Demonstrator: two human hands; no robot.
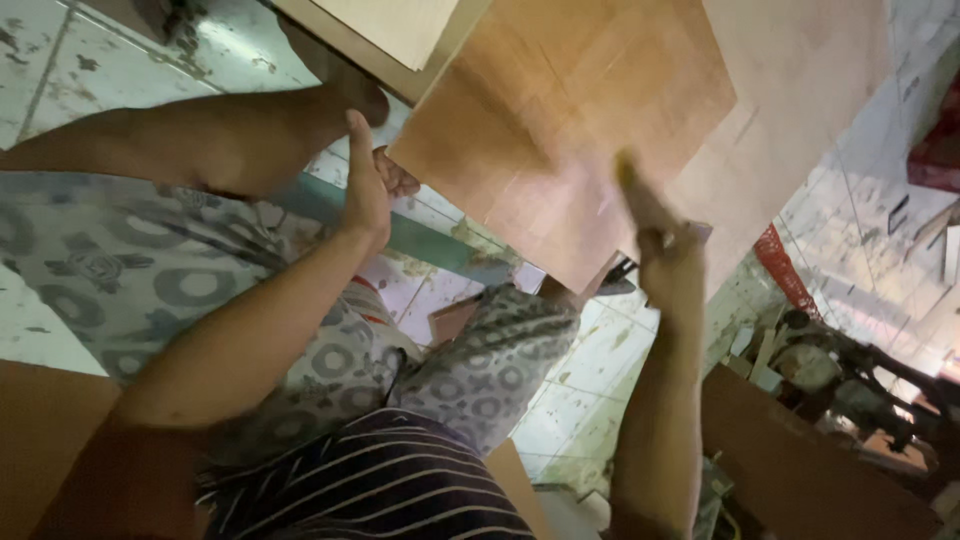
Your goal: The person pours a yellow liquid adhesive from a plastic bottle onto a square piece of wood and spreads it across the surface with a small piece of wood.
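Observation:
A brown plywood board (pixel 570 120) is held tilted above my lap, its face marked with faint lines. My right hand (pixel 662 255) grips its lower edge, with a finger stretched up over the face. My left hand (pixel 370 185) closes on the board's left corner, thumb pointing up. My bare leg (pixel 210 140) and patterned shorts (pixel 150 280) lie below the left arm.
A pale board (pixel 400 30) lies at the top, and a larger light panel (pixel 810 80) sits behind the held board. A green bar (pixel 430 240) crosses the stained tiled floor (pixel 590 370). Dark machinery (pixel 850 380) and a brown board (pixel 800 460) are at the right.

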